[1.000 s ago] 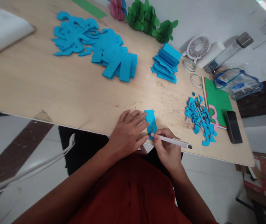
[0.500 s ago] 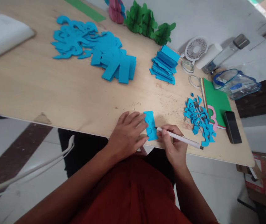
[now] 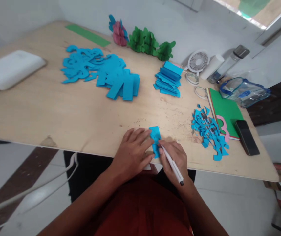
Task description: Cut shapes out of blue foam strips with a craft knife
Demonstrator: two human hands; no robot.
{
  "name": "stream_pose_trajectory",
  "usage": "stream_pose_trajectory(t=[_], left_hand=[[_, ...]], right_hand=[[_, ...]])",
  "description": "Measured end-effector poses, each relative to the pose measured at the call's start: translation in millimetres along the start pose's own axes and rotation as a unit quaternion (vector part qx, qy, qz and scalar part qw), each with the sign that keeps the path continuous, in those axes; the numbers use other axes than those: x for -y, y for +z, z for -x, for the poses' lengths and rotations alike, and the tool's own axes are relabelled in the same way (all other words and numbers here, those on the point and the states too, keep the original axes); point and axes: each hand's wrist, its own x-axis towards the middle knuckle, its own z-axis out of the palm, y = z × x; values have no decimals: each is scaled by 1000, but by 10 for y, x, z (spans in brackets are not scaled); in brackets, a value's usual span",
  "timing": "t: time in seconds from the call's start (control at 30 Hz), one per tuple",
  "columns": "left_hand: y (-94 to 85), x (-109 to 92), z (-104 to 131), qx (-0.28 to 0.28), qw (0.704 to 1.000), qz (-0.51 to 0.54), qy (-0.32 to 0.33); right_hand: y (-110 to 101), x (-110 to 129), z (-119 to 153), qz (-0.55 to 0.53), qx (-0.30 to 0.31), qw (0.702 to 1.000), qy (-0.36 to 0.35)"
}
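- Blue paper strip [image 3: 154, 132] lies flat near the front edge of the table [image 3: 56, 114], between the two hands.
- Left hand [image 3: 132, 152]: palm down, fingers spread, nothing grasped; fingertips at the strip's left edge.
- Right hand [image 3: 173, 159]: closed around a white pen [image 3: 174, 169], dark end slanting back toward the wrist. Writing end over the strip; whether it touches, cannot tell.
- Left of centre, farther back: curved blue cut-outs [image 3: 80, 64] heaped against a pile of straight blue strips [image 3: 122, 82].
- Stack of folded blue paper [image 3: 168, 79] beyond the strip, near a small white fan [image 3: 198, 61].
- Right side: loose blue scraps [image 3: 208, 126] in a scatter, just beside a green sheet [image 3: 225, 109] topping other coloured sheets. Pink scalloped cut-out [image 3: 223, 122] overlaps its near left edge; dark phone [image 3: 247, 137] across its near right corner.
- Back edge, by the wall: green paper decorations [image 3: 139, 41], pink-and-blue one [image 3: 119, 33] to their left.
- Behind the green sheet: clear blue-trimmed bag [image 3: 245, 93].
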Motion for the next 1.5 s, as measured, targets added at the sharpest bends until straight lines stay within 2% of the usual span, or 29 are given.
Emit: stream_pose_trajectory(t=[0.33, 0.63, 0.93, 1.17, 1.5], left_hand=[[-67, 142, -78, -13, 999, 11, 37], [-194, 258, -58, 76, 991, -33, 103], [-259, 432, -60, 114, 981, -77, 139], [-294, 480, -68, 109, 975, -95, 168], [-287, 491, -65, 114, 977, -82, 161]], right_hand=[[19, -13, 0, -1, -15, 1000, -19], [27, -16, 4, 1, -25, 999, -22], [26, -13, -4, 2, -28, 999, -28], [31, -8, -5, 0, -35, 999, -24], [36, -16, 0, 2, -36, 999, -23]])
